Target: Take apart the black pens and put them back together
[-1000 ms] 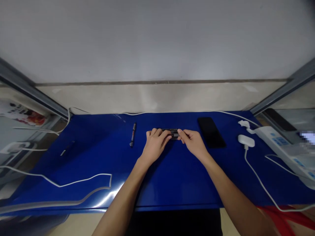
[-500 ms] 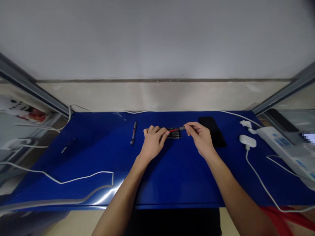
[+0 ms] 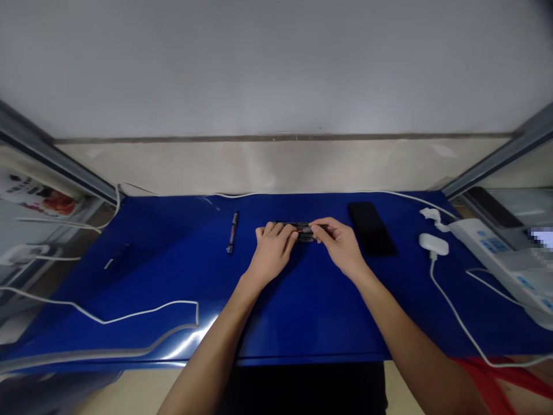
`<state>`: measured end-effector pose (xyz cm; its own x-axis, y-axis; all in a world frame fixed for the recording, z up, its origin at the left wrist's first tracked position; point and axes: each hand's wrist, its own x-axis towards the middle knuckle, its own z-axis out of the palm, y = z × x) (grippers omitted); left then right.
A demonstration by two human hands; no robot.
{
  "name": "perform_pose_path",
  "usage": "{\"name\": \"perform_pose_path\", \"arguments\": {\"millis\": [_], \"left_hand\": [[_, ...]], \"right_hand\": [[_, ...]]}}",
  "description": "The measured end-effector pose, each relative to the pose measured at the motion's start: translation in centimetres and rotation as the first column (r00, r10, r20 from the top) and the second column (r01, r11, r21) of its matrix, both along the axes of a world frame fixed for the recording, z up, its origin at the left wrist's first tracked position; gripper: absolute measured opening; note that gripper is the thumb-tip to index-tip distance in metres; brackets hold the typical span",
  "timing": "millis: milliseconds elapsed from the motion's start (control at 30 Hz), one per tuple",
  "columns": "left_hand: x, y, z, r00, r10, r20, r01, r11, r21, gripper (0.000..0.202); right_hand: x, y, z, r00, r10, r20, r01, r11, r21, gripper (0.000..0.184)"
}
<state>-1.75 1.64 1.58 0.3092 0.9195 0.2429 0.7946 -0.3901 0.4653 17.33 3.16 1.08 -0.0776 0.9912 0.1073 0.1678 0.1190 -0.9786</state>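
Near the middle of the blue tabletop (image 3: 302, 305), my left hand (image 3: 268, 252) pinches one end of a pen (image 3: 306, 229) between thumb and fingers. My right hand (image 3: 339, 242) closes on the grey other end of the same pen, only a short gap from the left fingers. A little red shows on the barrel between them. Several dark pens (image 3: 306, 238) lie side by side beneath, partly covered by both hands. To the left, a single pen (image 3: 232, 231) with a reddish stripe lies apart.
A black phone (image 3: 372, 229) lies right of my right hand. Farther right are a white earbud case (image 3: 433, 244) on a cable and a white power strip (image 3: 488, 245). A small dark stick-like object (image 3: 116, 256) and white cables (image 3: 142, 312) lie at left. A wall stands behind.
My right hand has moved left, closer to my left hand, and less of the pen's red part shows between them. My left hand stays nearly in place. The view has shifted slightly.
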Motion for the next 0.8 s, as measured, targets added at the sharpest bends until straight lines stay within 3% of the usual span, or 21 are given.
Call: {"name": "perform_pose_path", "arguments": {"millis": [133,400,567,700,800], "left_hand": [[0.17,-0.23,0.15,0.998,-0.034,0.053,0.035,0.999,-0.017,0.031],[0.23,-0.13,-0.45,1.000,-0.030,0.006,0.030,1.000,-0.005,0.028],[0.46,-0.28,-0.51,0.996,-0.069,-0.053,0.071,0.997,0.022,0.032],[0.53,-0.21,-0.65,0.997,-0.004,-0.076,0.005,1.000,0.018,0.037],[0.50,-0.25,-0.51,0.999,-0.020,-0.039,0.021,1.000,0.020,0.033]], "right_hand": [[-0.26,-0.13,-0.24,1.000,0.008,0.003,-0.008,1.000,0.000,0.024],[-0.54,-0.41,-0.26,0.995,0.079,0.061,-0.080,0.997,0.004,0.026],[-0.52,-0.76,0.21,0.962,0.012,0.273,-0.009,1.000,-0.011,0.052],[-0.58,-0.73,0.40,0.975,0.053,0.218,-0.062,0.997,0.034,0.030],[-0.48,-0.64,0.36,0.961,0.040,0.273,-0.063,0.995,0.076,0.027]]}}
